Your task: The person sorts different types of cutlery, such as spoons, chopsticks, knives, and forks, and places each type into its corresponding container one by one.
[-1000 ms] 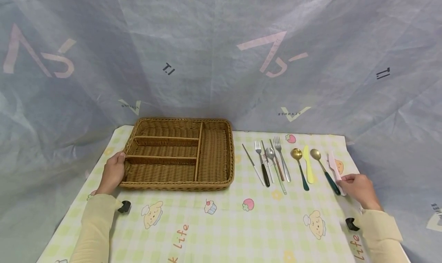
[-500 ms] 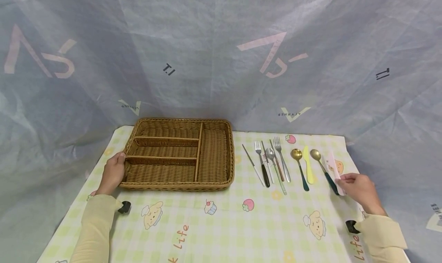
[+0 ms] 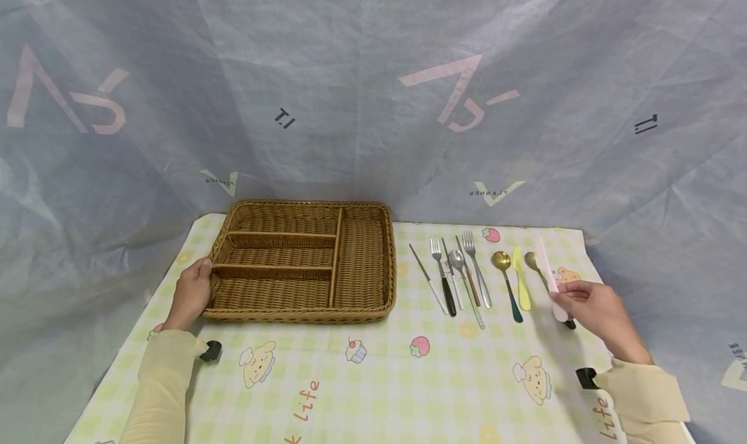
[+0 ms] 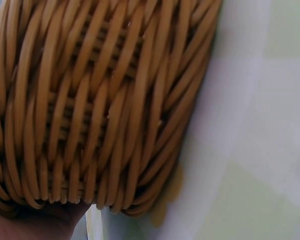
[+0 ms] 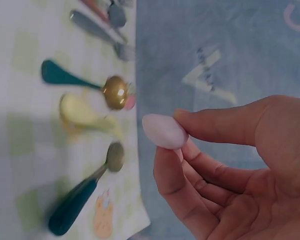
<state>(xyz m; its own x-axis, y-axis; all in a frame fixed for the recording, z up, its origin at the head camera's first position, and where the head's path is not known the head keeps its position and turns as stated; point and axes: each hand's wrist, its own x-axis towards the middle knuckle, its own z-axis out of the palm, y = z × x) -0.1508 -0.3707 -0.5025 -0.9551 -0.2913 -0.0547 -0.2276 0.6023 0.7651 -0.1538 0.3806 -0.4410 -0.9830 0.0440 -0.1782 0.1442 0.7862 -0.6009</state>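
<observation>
At the left end of a brown wicker basket (image 3: 303, 314) with several compartments, my left hand (image 3: 192, 292) grips the rim. The left wrist view is mostly the basket's woven side (image 4: 100, 100), with part of the hand (image 4: 40, 225) beneath. My right hand (image 3: 601, 314) pinches a pale pink knife (image 3: 545, 269) by its handle between thumb and fingers. The knife is raised off the cloth, blade pointing away, its end (image 5: 165, 131) facing the right wrist camera. Under it lies a gold spoon with a dark green handle (image 5: 72, 207), partly covered in the head view.
Left of the knife lie a yellow knife (image 3: 521, 279) and another gold spoon (image 3: 502, 260). Further left are two forks (image 3: 478, 275), a silver spoon (image 3: 457, 258) and several thin sticks (image 3: 428, 279). A checked tablecloth (image 3: 385, 392) covers the table; a grey curtain (image 3: 362, 107) hangs behind.
My right hand has lifted the pink knife from the cloth and brought it leftward over the green-handled spoon. The left hand and basket stay in place.
</observation>
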